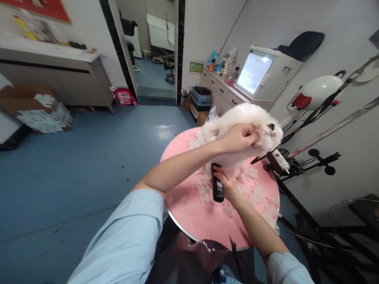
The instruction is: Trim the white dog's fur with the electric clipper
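Observation:
A fluffy white dog point(239, 116) is on a round pink grooming table point(195, 219), its head toward the right. My left hand point(238, 138) is closed on the fur at the side of the dog's muzzle; some fingertips are buried there. Lower down, my right hand point(226, 183) grips black hair clippers point(218, 189). The clippers' upper end is against the fur low on the dog's body, and the blade is hidden. Loose white fur clippings point(251, 187) lie scattered over the tabletop.
Beside the table's right edge are a black tool holder point(291, 163) and a white bottle point(281, 161). A metal arm point(334, 128) slants in from the right, near a white dryer point(321, 92). Behind the dog stands a drawer cabinet point(219, 88) with a lit white box point(257, 73).

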